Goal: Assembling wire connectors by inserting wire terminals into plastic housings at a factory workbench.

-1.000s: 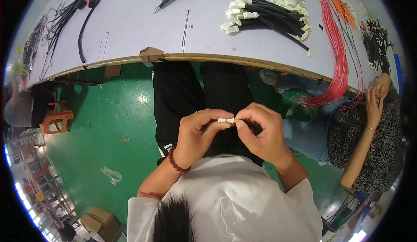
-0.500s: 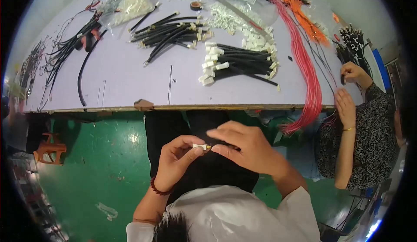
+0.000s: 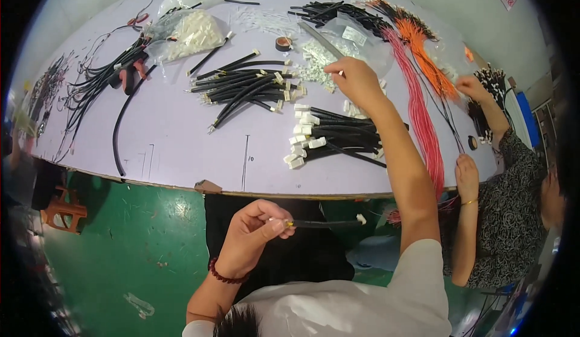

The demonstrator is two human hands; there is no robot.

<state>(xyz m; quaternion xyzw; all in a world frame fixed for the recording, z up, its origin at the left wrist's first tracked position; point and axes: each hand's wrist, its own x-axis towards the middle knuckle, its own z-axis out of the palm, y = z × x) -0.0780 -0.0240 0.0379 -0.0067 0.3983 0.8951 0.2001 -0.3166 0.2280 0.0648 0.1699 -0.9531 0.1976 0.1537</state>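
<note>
Above the floor in front of the table, my left hand (image 3: pixel 261 225) is closed on one end of a black sleeved cable (image 3: pixel 323 223). A bit of yellow wire shows at its fingertips, and a white connector sits on the cable's free right end. My right hand (image 3: pixel 361 83) is stretched over the table, thumb and index finger apart, at the heap of small white connectors (image 3: pixel 314 62). Its fingers are beside a long grey metal strip (image 3: pixel 320 38), whose near end they hide. Under that forearm lies a stack of black cables (image 3: pixel 344 132) with white connector housings.
More black cables (image 3: pixel 241 89) lie mid-table by a tape roll (image 3: pixel 283 44). A plastic bag of pale parts (image 3: pixel 196 35) and red-handled pliers (image 3: pixel 127 78) are at left. Pink wires (image 3: pixel 417 101) and orange wires (image 3: pixel 417 41) run at right, beside a co-worker's hands (image 3: pixel 467 177).
My right hand has left the piece at my left hand and moved up and right over the table. The cable's length now shows from my left hand. The view has shifted.
</note>
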